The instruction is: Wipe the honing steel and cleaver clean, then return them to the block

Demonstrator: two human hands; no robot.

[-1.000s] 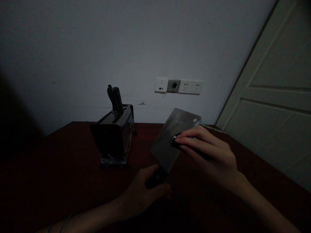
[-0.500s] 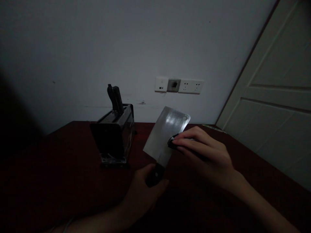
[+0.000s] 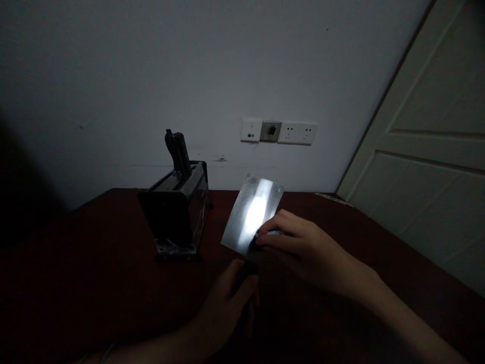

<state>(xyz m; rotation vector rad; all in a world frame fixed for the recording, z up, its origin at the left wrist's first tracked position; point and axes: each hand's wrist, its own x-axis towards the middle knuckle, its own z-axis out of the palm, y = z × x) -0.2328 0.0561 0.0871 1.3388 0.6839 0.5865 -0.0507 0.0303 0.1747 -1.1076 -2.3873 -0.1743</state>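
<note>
A cleaver (image 3: 242, 215) with a broad steel blade tilts up above the table, a bright glare across its face. My left hand (image 3: 227, 303) is wrapped round its dark handle, which is mostly hidden by the fingers. My right hand (image 3: 310, 247) pinches a small black pad or wad (image 3: 253, 244) against the lower blade, close to the handle. The fingers cover most of that pad, so its exact kind is unclear.
Left of the cleaver stands a dark knife block (image 3: 168, 220) holding black-handled knives (image 3: 178, 151). The dark red table (image 3: 94, 227) meets a pale wall (image 3: 170, 65) with sockets (image 3: 297, 133). A white panelled door (image 3: 424, 151) is at the right.
My right hand has slid the black pad down the blade towards the handle. The cleaver has tipped and shifted slightly left, and its blade now glares brightly.
</note>
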